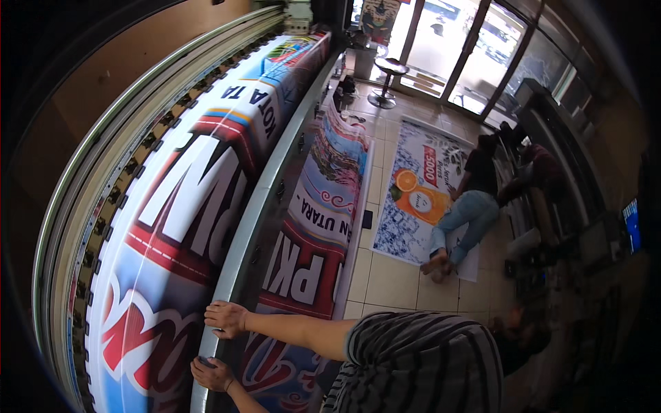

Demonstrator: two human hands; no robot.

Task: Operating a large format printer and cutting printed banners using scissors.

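Note:
My right hand [224,318], on a bare forearm below a striped sleeve, grips the long silver metal rail [254,213] with fingers curled over it. Nearer the bottom, my left hand [212,375] also grips the rail, beside a small dark patch I cannot make out. Left of the rail, a printed banner [179,248] with large white and red lettering curves over the wide printer, along a slotted strip [110,275]. Right of the rail and lower down lies another printed length [323,186], partly hidden by my forearm.
A drink banner [403,213] lies on the tiled floor [385,289]. A person in jeans [465,220] lies or crouches over it; another person [540,172] is beside dark machinery at right, near a lit screen [630,227]. A stool [389,69] stands before glass doors [468,62].

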